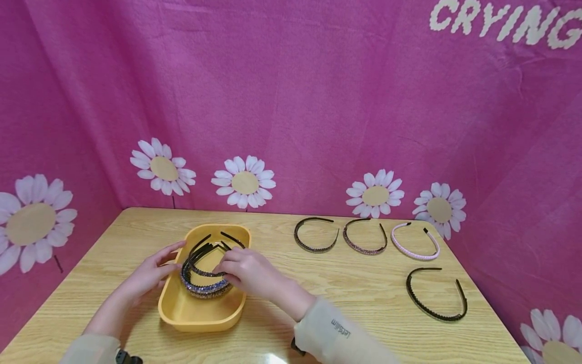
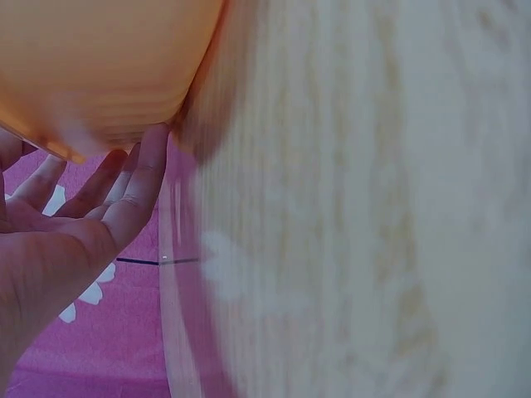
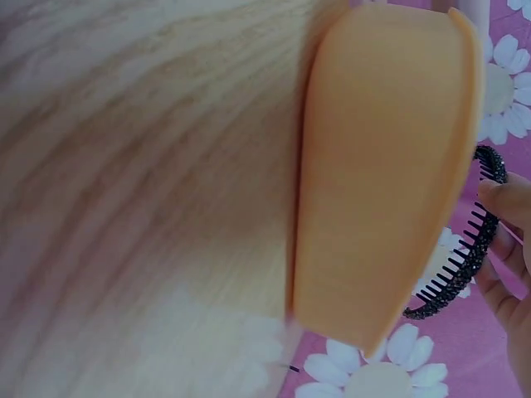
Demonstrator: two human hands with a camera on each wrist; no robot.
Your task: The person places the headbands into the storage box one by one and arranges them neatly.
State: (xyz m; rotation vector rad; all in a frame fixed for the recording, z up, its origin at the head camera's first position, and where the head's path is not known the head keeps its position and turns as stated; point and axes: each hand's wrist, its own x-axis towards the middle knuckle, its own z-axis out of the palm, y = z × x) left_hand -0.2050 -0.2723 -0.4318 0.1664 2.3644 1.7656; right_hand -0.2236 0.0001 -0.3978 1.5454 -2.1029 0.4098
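Observation:
A yellow plastic bin stands on the table's left side, with several dark and sparkly headbands piled inside. My left hand rests at the bin's left rim, its fingers spread against the outer wall in the left wrist view. Over the bin, my right hand pinches a black headband set with dark glittery stones. Comb teeth line its inner side in the right wrist view, where it shows above the bin's rim. The right fingers hide part of the pile in the head view.
On the right of the wooden table lie a dark headband, a pinkish sparkly headband, a lilac headband and, nearer, a black headband. A magenta curtain with daisies surrounds the table.

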